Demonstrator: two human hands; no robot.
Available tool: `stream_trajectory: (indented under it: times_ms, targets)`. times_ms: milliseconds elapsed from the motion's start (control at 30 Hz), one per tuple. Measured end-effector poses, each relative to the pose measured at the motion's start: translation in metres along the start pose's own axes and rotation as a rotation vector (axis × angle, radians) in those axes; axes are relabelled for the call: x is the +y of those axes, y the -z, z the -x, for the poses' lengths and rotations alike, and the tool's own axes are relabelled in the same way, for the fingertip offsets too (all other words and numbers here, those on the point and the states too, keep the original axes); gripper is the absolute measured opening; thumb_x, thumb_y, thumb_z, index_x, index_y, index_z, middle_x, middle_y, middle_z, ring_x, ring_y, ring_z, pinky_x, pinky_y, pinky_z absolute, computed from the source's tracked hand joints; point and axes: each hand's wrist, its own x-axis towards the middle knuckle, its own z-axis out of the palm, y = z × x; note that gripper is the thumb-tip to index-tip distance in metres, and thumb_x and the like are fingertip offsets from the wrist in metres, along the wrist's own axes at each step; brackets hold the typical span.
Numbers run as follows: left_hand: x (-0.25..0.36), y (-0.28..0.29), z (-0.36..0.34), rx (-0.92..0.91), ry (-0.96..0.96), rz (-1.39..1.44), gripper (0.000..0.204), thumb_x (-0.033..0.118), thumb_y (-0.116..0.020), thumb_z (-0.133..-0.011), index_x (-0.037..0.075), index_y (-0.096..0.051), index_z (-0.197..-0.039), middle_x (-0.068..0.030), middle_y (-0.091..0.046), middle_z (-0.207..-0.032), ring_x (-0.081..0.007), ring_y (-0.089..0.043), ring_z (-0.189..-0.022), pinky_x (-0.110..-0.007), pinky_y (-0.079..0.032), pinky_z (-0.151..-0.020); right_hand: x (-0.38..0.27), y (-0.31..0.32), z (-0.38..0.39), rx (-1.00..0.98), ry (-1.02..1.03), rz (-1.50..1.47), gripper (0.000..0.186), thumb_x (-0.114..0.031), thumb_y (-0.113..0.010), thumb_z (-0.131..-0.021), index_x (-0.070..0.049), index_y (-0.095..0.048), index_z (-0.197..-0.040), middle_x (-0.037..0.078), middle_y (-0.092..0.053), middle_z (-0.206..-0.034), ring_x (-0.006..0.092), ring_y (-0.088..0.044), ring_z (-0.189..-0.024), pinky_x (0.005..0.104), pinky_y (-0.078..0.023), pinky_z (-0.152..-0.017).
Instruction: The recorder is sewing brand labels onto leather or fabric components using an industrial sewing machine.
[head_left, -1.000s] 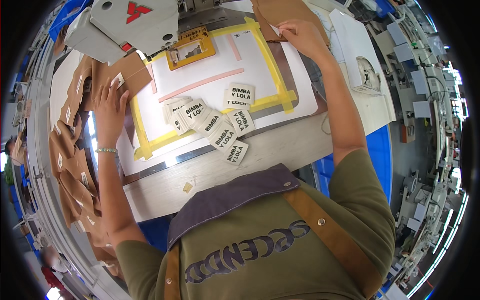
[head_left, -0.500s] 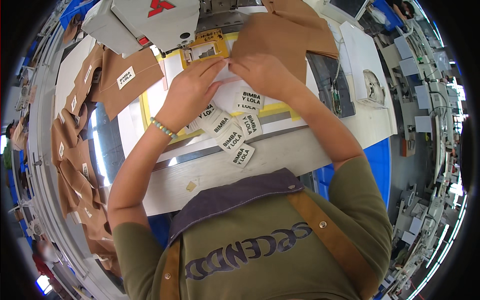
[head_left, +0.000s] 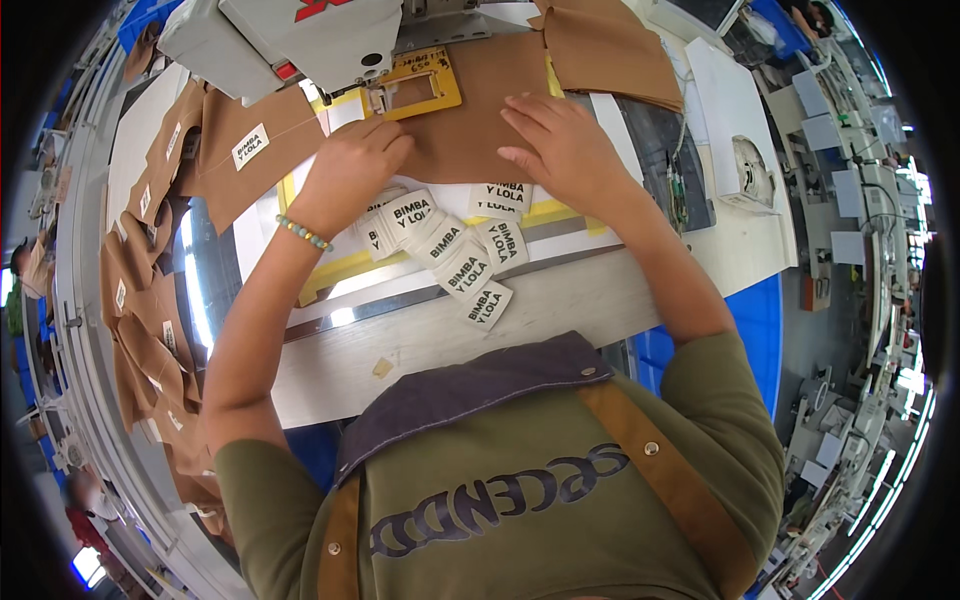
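A brown fabric piece (head_left: 470, 135) lies across the taped white sheet, beneath a yellow frame (head_left: 448, 95) at the sewing machine head (head_left: 330, 50). My left hand (head_left: 355, 170) is at the piece’s left side, fingers curled; I cannot make out what, if anything, they grip. My right hand (head_left: 565, 160) rests open on the piece's right part, fingers spread. Several white printed labels (head_left: 450, 250) lie in an overlapping pile below both hands.
Brown pieces with labels (head_left: 150, 330) drape down the left side, another (head_left: 240, 170) beside the machine. Folded brown pieces (head_left: 610, 65) lie at back right, beside a white box (head_left: 745, 120). A blue bin (head_left: 750, 320) is below the table. Co-workers (head_left: 85, 510) appear at far left.
A brown piece from the back right now lies under the frame. My left hand moved right from the left pieces; my right hand came down with the piece and now spreads on it.
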Motion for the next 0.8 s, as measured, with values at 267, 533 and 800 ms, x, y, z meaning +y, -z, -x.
stream_trajectory:
  times_ms: [267,533,800]
  targets:
    - [-0.021,0.005,0.034,0.006,0.027,-0.14,0.019,0.006,-0.068,-0.085,0.006,-0.071,-0.103,-0.0038,-0.071,-0.105,-0.0215,-0.07,-0.1,-0.034,-0.061,-0.084,0.033,-0.043,-0.044,-0.013,0.058,0.046,0.062,-0.049,-0.05,-0.113,-0.004,-0.057,-0.155,0.01,-0.048,-0.169,0.0277,-0.036,-0.16,0.0533,-0.03,-0.128]
    - [-0.019,0.022,0.063,-0.01,0.346,0.043,0.041,0.006,-0.064,-0.1,0.006,-0.069,-0.141,-0.0089,-0.071,-0.142,-0.0333,-0.063,-0.134,-0.043,-0.055,-0.108,0.037,-0.016,-0.028,-0.075,-0.006,-0.032,0.061,-0.047,-0.048,-0.114,-0.003,-0.055,-0.157,0.011,-0.046,-0.171,0.0293,-0.033,-0.163,0.0518,-0.028,-0.13]
    - [0.012,0.026,0.078,-0.194,0.412,0.149,0.056,0.035,-0.059,-0.11,0.01,-0.054,-0.16,-0.0038,-0.046,-0.172,-0.0352,-0.032,-0.162,-0.052,-0.024,-0.134,0.011,-0.002,0.008,-0.165,0.081,-0.061,0.061,-0.046,-0.052,-0.113,-0.006,-0.054,-0.158,0.008,-0.048,-0.169,0.0298,-0.033,-0.162,0.0557,-0.022,-0.134]
